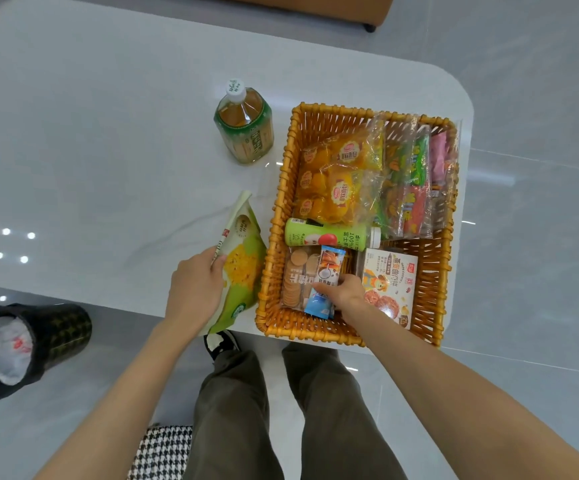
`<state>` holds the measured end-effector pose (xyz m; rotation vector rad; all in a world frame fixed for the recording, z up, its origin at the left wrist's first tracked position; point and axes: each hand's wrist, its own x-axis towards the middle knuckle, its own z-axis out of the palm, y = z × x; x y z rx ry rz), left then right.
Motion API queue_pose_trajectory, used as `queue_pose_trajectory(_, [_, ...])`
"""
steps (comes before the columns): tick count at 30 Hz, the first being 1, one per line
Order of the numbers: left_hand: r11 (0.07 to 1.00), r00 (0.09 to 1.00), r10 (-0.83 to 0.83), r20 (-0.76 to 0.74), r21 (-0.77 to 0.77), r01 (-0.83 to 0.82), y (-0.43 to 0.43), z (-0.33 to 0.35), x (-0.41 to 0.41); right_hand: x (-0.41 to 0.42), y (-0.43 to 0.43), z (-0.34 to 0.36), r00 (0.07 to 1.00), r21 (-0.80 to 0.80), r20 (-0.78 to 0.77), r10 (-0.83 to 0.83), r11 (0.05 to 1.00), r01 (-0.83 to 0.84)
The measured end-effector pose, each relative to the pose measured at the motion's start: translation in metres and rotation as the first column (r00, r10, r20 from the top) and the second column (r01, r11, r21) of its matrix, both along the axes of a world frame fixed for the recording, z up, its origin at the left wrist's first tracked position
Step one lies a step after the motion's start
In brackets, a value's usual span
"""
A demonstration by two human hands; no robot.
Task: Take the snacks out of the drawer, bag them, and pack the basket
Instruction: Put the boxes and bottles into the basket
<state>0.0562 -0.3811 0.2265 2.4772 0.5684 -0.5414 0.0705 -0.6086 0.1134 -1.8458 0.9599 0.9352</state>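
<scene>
Floor at the far left carries a black waste bin with a white liner [28, 344], well apart from the work. Beside it runs the white glossy counter [108, 150], whose bare surface left of the hands gives the widest room for setting anything down.

The left hand [196, 289] has its grip closed on a green-and-yellow snack pouch [243, 265], thumb over the sealed edge. The pouch lies just beside the basket with its lower end past the counter's near edge, probably held ready as the next thing in. Behind it a green-labelled tea bottle [244, 124] stands upright, clear of the basket.

The orange woven wicker basket [277, 209] sits at the counter's near right corner, its near rim at the edge. Inside lie clear bags of yellow bread rolls [340, 174] and, below them, a pale green juice bottle [329, 235] on its side. The right hand [348, 291] has its grip closed round a blue-and-orange snack packet [327, 271], which rests on a clear pack of round biscuits [296, 278], seemingly being settled flat. Next comes a white cookie box [390, 285], with bagged red and green snacks [407, 181] behind. Free room shows beyond the box and in the far-left corner; the pouch will likely need to stand on edge.
</scene>
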Motion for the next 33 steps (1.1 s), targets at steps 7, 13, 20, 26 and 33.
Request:
queue_pose_trajectory(7, [0.999, 0.995, 0.045, 0.084, 0.023, -0.047, 0.000, 0.020, 0.000, -0.003, -0.006, 0.010, 0.992, -0.090, 0.093, 0.085, 0.993, -0.077])
queue_pose_trajectory(13, [0.996, 0.988, 0.037, 0.151, 0.069, -0.048, 0.000, 0.043, -0.003, -0.007, -0.011, 0.038, 0.982, -0.085, 0.155, 0.106, 0.992, -0.093])
queue_pose_trajectory(20, [0.998, 0.967, -0.007, 0.253, 0.067, -0.011, -0.010, 0.087, 0.006, -0.007, -0.043, 0.090, 0.966, -0.033, 0.231, 0.119, 0.993, -0.115])
queue_pose_trajectory(26, [0.995, 0.939, -0.095, 0.329, 0.068, 0.077, -0.044, 0.118, 0.021, -0.004, -0.095, 0.117, 0.939, -0.129, 0.284, 0.196, 0.978, -0.165])
queue_pose_trajectory(33, [0.988, 0.964, -0.084, 0.252, -0.102, 0.112, -0.090, 0.107, 0.022, -0.018, -0.128, 0.109, 0.966, -0.207, 0.241, 0.094, 0.977, -0.043])
